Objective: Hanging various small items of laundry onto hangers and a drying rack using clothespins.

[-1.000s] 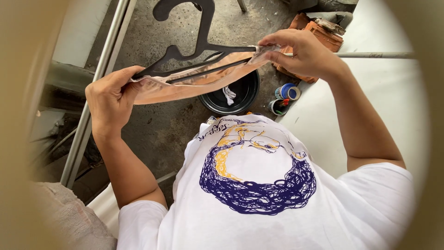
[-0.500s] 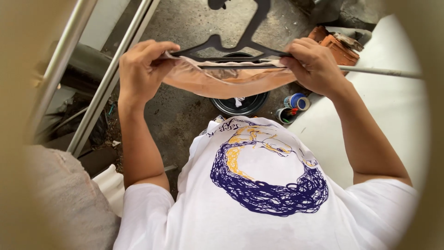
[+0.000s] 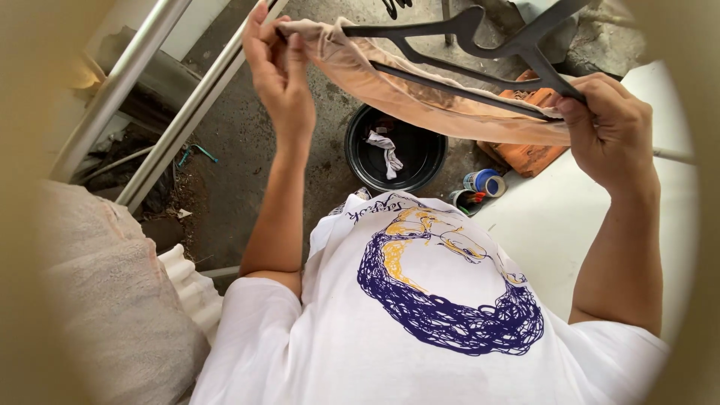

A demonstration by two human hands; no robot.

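A dark grey plastic hanger [image 3: 457, 45] is held up in front of me with a peach-coloured garment [image 3: 420, 97] draped along its bar. My left hand [image 3: 279, 71] pinches the garment's edge over the hanger's left end. My right hand [image 3: 611, 127] grips the hanger's right end together with the cloth there. Below the hands is my white T-shirt [image 3: 427, 322] with a purple and yellow print.
A black bucket [image 3: 361, 161] with a white cloth in it stands on the concrete floor under the hanger. Orange bricks [image 3: 529, 157] and small tins [image 3: 480, 184] lie beside a white surface [image 3: 570, 225] at right. Metal rails [image 3: 150, 97] slant at left, above a pale sack [image 3: 97, 300].
Both hands have lifted the hanger and garment higher and spread wider; the left hand has moved up to the hanger's left tip, and the view has shifted.
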